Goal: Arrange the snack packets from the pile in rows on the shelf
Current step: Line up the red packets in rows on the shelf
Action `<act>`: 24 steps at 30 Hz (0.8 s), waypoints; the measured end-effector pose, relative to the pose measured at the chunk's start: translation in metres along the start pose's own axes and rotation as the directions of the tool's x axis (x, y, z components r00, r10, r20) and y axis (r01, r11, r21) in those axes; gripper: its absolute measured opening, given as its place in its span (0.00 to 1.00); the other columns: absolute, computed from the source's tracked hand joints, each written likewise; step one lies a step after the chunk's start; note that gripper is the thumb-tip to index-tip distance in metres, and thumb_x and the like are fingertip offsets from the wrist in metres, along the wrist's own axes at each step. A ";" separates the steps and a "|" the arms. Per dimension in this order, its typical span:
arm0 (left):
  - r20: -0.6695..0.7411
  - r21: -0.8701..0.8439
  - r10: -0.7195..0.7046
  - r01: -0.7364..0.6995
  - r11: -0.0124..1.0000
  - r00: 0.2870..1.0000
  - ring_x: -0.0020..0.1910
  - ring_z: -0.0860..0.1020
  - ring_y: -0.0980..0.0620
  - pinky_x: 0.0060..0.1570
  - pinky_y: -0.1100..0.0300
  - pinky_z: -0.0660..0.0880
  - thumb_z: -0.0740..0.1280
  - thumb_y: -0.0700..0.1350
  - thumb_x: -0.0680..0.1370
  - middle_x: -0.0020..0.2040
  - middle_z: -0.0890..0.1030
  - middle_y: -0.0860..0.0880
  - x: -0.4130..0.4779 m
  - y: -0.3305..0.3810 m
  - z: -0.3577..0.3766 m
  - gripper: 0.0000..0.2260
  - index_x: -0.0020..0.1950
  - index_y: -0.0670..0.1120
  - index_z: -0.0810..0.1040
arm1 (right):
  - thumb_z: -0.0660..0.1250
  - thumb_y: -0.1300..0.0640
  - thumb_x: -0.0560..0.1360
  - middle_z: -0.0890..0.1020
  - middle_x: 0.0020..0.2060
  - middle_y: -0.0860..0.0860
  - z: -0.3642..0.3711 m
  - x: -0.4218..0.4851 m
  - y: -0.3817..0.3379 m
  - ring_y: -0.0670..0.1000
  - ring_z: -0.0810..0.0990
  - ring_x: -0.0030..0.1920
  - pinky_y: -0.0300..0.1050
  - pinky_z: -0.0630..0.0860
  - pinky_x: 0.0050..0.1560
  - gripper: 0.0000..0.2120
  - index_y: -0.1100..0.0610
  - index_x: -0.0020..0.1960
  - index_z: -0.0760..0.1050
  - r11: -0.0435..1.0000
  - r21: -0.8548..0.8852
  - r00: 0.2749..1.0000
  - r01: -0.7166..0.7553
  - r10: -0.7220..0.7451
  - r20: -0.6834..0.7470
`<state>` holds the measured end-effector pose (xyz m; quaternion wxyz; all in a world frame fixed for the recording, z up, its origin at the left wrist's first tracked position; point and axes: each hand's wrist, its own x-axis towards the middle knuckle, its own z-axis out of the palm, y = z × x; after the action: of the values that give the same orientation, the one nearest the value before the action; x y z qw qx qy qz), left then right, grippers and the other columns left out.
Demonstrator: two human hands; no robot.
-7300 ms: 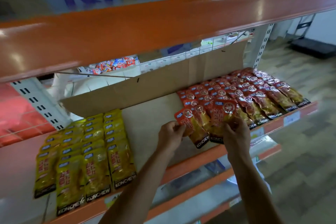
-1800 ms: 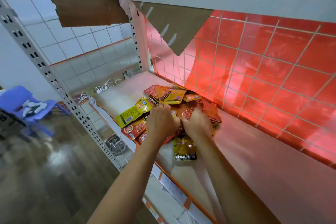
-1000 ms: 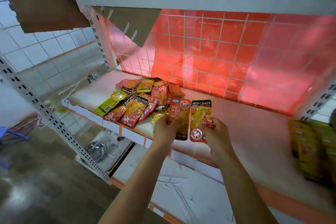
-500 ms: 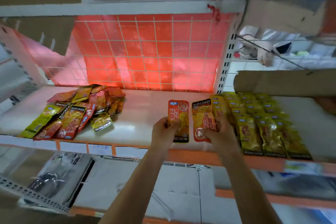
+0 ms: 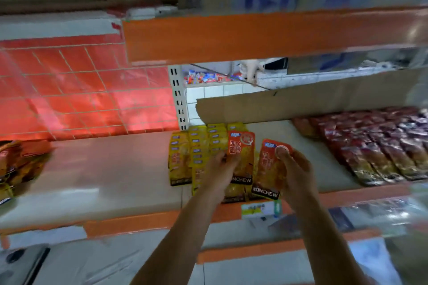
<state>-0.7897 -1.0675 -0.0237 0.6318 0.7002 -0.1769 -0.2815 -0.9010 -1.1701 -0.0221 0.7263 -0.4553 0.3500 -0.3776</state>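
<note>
Since half a second ago the hands have swung right along the shelf point(image 5: 111, 169). The loose pile point(image 5: 20, 164) now lies at the shelf's far left end, and the red rows point(image 5: 375, 143) have come into view at its right end.

The left hand point(image 5: 220, 173) holds one red packet point(image 5: 240, 152) upright, its fingers point(image 5: 221, 157) curled on the packet's left edge. The right hand point(image 5: 298, 176) holds a second red packet point(image 5: 268, 169) just beside the first, with its thumb pressed on the upper face. The fingers behind that packet are hidden. Both packets hang over the front right corner of the yellow rows point(image 5: 192, 150), which lie flat near the middle of the shelf. They are above them and not set down. A cardboard sheet point(image 5: 301, 104) stands along the back edge behind both blocks of rows.

The step in hand looks like the carry: two packets taken from the pile are on their way to their place. Being red, they most likely belong with the red rows, and bare shelf shows between the yellow block and the red one. The next move probably calls for going further right and laying each packet flat. Its printed foot should line up with the front edge and overlap the row as its neighbours do. Releasing them one at a time should keep the yellow rows underneath from being nudged. The frame is blurred, so the exact free slot cannot be told.
</note>
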 end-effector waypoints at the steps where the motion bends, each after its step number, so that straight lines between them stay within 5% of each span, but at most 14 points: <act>1: 0.005 0.012 -0.012 0.011 1.000 1.000 0.44 0.78 0.53 0.43 0.60 0.71 0.69 0.48 0.77 0.42 0.81 0.53 0.005 -0.001 0.019 0.03 0.44 0.52 0.79 | 0.63 0.60 0.78 0.79 0.40 0.60 -0.013 0.010 -0.006 0.56 0.80 0.37 0.59 0.79 0.43 0.08 0.64 0.52 0.76 1.000 -0.002 1.000 -0.003 0.003 0.001; 6: 0.008 0.012 -0.096 0.096 0.995 0.995 0.44 0.78 0.49 0.41 0.58 0.69 0.66 0.46 0.78 0.44 0.81 0.47 0.024 0.003 0.093 0.06 0.42 0.49 0.80 | 0.58 0.65 0.79 0.79 0.26 0.53 -0.069 0.050 -0.031 0.48 0.78 0.23 0.39 0.76 0.25 0.08 0.62 0.42 0.73 0.992 0.026 0.992 -0.127 0.127 0.003; 12: 0.055 -0.041 -0.159 0.161 0.986 0.986 0.41 0.83 0.48 0.41 0.57 0.77 0.69 0.40 0.75 0.41 0.84 0.47 0.043 0.013 0.143 0.03 0.43 0.48 0.81 | 0.62 0.71 0.74 0.81 0.39 0.55 -0.114 0.075 -0.049 0.52 0.80 0.40 0.51 0.76 0.46 0.09 0.59 0.47 0.76 0.986 0.042 0.986 -0.164 0.163 0.036; 18: 0.054 0.047 -0.132 0.130 0.990 0.990 0.39 0.81 0.51 0.43 0.59 0.74 0.72 0.42 0.74 0.40 0.84 0.48 0.083 0.005 0.174 0.07 0.37 0.51 0.82 | 0.67 0.67 0.73 0.78 0.37 0.55 -0.138 0.095 -0.058 0.52 0.78 0.36 0.45 0.75 0.39 0.05 0.59 0.45 0.77 0.997 -0.001 0.993 -0.074 0.073 -0.088; 21: 0.054 0.092 -0.129 0.124 0.988 0.990 0.35 0.77 0.53 0.43 0.57 0.76 0.71 0.43 0.75 0.35 0.81 0.50 0.102 0.004 0.193 0.05 0.40 0.49 0.82 | 0.68 0.62 0.75 0.82 0.45 0.58 -0.149 0.106 -0.067 0.58 0.82 0.44 0.56 0.79 0.48 0.07 0.59 0.53 0.77 0.998 -0.022 0.988 -0.065 0.062 -0.142; 24: 0.045 0.179 -0.100 0.090 0.980 0.994 0.40 0.82 0.49 0.53 0.52 0.80 0.73 0.45 0.74 0.37 0.83 0.50 0.118 -0.002 0.207 0.05 0.39 0.52 0.82 | 0.67 0.62 0.75 0.83 0.44 0.57 -0.155 0.123 -0.076 0.57 0.83 0.42 0.55 0.80 0.47 0.05 0.57 0.51 0.78 0.997 -0.064 0.989 -0.045 0.036 -0.147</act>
<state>-0.8262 -1.3013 -0.0550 0.5479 0.7533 -0.1847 -0.3134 -0.9933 -1.3613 -0.0245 0.6907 -0.4434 0.4237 -0.3831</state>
